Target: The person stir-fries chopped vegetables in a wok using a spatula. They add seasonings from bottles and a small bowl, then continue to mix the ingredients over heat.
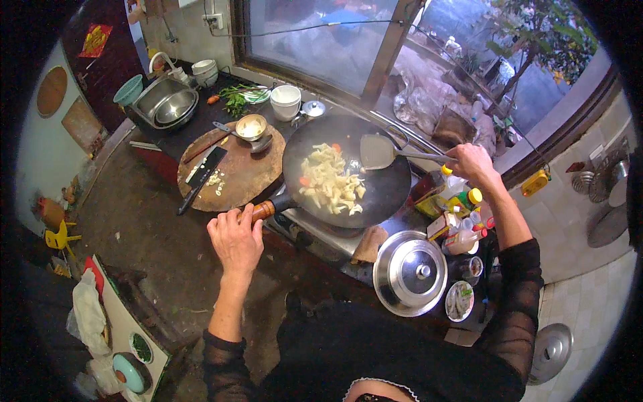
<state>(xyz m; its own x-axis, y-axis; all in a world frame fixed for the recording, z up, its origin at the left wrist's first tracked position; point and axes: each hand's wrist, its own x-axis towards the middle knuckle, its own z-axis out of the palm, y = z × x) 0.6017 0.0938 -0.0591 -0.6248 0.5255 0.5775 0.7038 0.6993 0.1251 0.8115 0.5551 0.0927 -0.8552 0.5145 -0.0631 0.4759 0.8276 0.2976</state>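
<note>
A dark wok (387, 196) sits on a gas stove, holding a steaming heap of pale, torn food pieces (329, 183) with a few orange slices among them. My left hand (236, 236) grips the wok's wooden handle (262, 211). In my right hand (472, 163) is the handle of a metal wok spatula (378, 152); its broad blade is over the right part of the wok, beside the food. Left of the wok, a round wooden chopping board (241, 176) bears a cleaver (203, 176), chopped pale bits, a small bowl (250, 127) and a metal ladle (261, 144).
Sauce bottles (462, 241) crowd the counter right of the wok, near a large steel lid (410, 274) and a small dish (459, 301). White bowls (286, 103) and leafy greens (236, 104) stand behind the board. A steel sink (163, 103) lies at the far left.
</note>
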